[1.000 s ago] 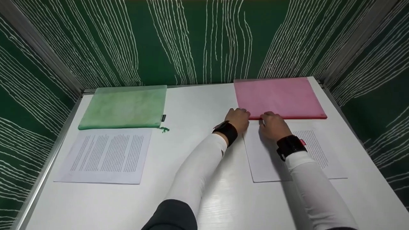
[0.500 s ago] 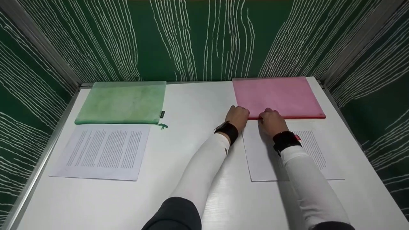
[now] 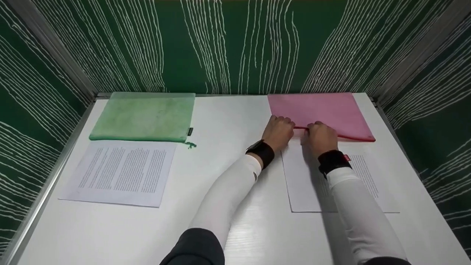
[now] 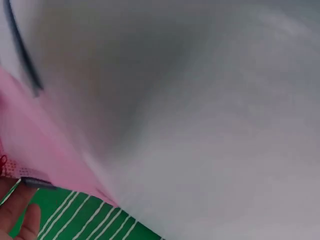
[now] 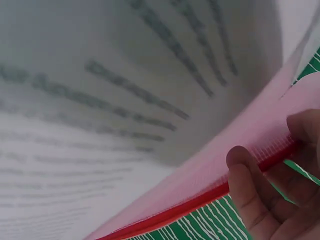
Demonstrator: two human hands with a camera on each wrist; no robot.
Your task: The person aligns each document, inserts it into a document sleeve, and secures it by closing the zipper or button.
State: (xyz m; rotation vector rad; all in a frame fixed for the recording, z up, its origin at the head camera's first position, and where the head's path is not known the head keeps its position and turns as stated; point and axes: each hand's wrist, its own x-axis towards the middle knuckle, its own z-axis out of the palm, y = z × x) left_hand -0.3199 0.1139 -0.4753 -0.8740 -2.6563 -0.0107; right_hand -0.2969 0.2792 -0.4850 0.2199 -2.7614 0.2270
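Observation:
A pink zip pouch (image 3: 316, 108) lies at the back right of the table, its red zipped edge (image 3: 356, 139) toward me. My left hand (image 3: 278, 131) grips that edge near the pouch's left corner. In the left wrist view, its fingers (image 4: 20, 212) are by a small dark tag (image 4: 38, 183) and a red zip pull (image 4: 3, 161). A short way to the right, my right hand (image 3: 322, 139) pinches the same edge between thumb and fingers. The stretch between the hands is raised. Under my right wrist lies a printed sheet (image 3: 300, 191), partly covered.
At the back left lies a green zip pouch (image 3: 143, 116) with a dark tag and green cord. Just in front of it is another printed sheet (image 3: 121, 173). Green walls (image 3: 176, 48) with white lines stand round the white table (image 3: 228, 114).
Both hands have moved slightly away from me and lifted the left part of the pouch's red edge, which was straight and flat before. The head view has shifted slightly.

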